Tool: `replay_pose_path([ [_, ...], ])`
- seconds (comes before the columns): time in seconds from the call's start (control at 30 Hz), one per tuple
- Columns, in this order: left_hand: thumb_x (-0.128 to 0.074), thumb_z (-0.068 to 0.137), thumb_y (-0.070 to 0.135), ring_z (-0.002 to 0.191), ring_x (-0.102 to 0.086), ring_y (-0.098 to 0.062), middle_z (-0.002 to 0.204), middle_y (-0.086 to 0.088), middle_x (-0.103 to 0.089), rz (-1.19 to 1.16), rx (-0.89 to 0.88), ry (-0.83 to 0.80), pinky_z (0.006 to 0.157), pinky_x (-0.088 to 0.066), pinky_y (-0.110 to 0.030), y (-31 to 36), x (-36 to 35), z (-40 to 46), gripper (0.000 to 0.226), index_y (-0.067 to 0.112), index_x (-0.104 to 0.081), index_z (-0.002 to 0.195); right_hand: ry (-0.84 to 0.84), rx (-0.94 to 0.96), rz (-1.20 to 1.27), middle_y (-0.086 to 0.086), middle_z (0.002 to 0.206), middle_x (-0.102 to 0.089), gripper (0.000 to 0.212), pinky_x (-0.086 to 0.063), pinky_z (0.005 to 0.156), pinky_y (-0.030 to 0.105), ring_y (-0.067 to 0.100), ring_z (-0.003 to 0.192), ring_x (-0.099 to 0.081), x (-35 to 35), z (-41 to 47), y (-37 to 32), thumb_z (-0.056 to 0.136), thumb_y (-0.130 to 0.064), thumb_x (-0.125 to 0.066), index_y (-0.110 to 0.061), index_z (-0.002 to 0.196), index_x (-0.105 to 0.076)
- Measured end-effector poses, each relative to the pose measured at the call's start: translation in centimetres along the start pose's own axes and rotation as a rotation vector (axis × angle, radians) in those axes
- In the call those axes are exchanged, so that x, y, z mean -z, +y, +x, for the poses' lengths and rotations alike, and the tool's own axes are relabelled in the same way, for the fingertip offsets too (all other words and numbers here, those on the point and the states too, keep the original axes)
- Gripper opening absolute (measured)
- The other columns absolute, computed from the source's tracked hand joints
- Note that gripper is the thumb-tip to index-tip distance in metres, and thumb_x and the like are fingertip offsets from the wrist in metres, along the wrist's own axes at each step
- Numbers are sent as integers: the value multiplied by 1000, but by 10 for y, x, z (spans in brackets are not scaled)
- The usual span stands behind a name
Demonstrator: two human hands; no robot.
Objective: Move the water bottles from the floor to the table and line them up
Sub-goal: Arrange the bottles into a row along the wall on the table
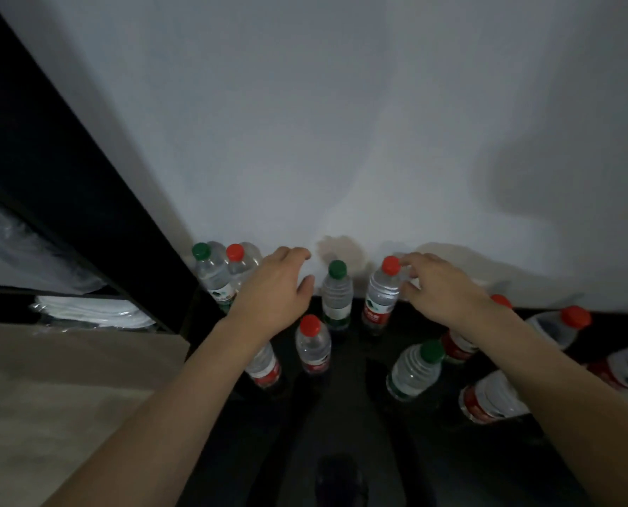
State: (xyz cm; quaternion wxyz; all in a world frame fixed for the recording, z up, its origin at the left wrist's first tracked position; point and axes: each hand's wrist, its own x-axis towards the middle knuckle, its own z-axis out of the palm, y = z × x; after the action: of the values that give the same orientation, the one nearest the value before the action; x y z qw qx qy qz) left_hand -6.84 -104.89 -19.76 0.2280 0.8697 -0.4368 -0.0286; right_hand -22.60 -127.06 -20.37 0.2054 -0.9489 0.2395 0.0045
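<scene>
Head view, looking down at a dark floor against a pale wall.

Item: water bottles, roughly a dozen, standing or leaning in a loose cluster on the floor by the wall; red and green caps mixed. None is seen on a table; a light wooden surface lies near left, possibly the table, cannot tell.

Item: left hand, fingers loosely spread, holding nothing, hovering over the left group, just left of a green-capped bottle.

Item: right hand, fingertips at the neck of a red-capped bottle; whether they pinch it or only touch it cannot be told.

Item: dark upright frame, far left, with clear plastic wrapping beneath.

Step, judged: the pick-up stage, both hands reaching for bottles on the floor. Next move calls for closing each hand round a bottle's neck or body, lifting straight up clear of neighbours so none tips.
</scene>
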Motion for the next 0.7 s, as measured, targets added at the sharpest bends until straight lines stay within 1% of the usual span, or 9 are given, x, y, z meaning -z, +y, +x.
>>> replay_pose_path([
  [0.1,-55,97,27,116,-57,-30,131,-13,-55,61,19,-147,94,-49,-41,13,-20,32,49,18,-43,144,-22,-29,-24,15,120,-58,37,-47,91,40,32,109,-57,-1,18,4,93,-30,-53,-12,126,-50],
  [0.23,-55,96,29,114,-58,-32,127,-14,-56,162,88,-381,91,-47,-40,13,-41,61,55,21,-37,148,-67,-61,-50,15,123,-57,44,-48,91,40,34,112,-56,-6,43,3,94,-37,-54,-10,129,-46],
  [0.3,-57,94,26,109,-59,-32,121,-13,-60,190,53,-464,87,-49,-40,12,-48,68,52,20,-40,144,-109,-53,-63,12,114,-57,41,-47,83,36,32,108,-56,-13,52,6,93,-40,-56,-11,121,-49],
  [0.33,-57,94,25,106,-60,-32,118,-12,-61,197,36,-480,85,-50,-40,11,-51,71,49,19,-44,140,-124,-52,-73,10,110,-56,40,-44,77,33,31,105,-57,-16,55,8,92,-42,-57,-11,117,-51],
  [0.4,-57,92,24,99,-60,-30,109,-9,-60,206,22,-483,80,-50,-40,10,-57,75,37,16,-49,128,-146,-61,-94,11,109,-55,40,-40,74,32,29,101,-56,-20,61,12,92,-44,-57,-10,112,-52],
  [0.47,-55,92,23,94,-59,-29,101,-8,-57,214,31,-495,78,-50,-42,9,-62,77,28,13,-49,118,-153,-70,-107,11,109,-54,41,-40,73,32,29,99,-56,-23,64,14,92,-44,-57,-9,112,-52],
  [0.53,-53,93,24,88,-58,-29,93,-6,-53,241,31,-505,73,-49,-41,7,-64,78,21,12,-45,109,-136,-69,-88,12,108,-56,35,-39,72,32,28,95,-56,-26,66,15,94,-38,-56,-8,111,-51],
  [0.63,-52,97,33,77,-53,-24,85,-4,-50,271,73,-466,65,-42,-35,-6,-56,76,23,13,-42,102,-128,-21,-84,11,102,-58,21,-40,69,32,23,82,-52,-29,67,13,95,-27,-56,-9,103,-49],
  [0.7,-54,98,38,76,-51,-24,84,-4,-48,261,138,-416,64,-39,-34,-17,-48,72,28,13,-41,97,-142,34,-104,9,99,-59,15,-44,70,33,22,81,-54,-32,68,10,93,-22,-56,-12,97,-46],
])
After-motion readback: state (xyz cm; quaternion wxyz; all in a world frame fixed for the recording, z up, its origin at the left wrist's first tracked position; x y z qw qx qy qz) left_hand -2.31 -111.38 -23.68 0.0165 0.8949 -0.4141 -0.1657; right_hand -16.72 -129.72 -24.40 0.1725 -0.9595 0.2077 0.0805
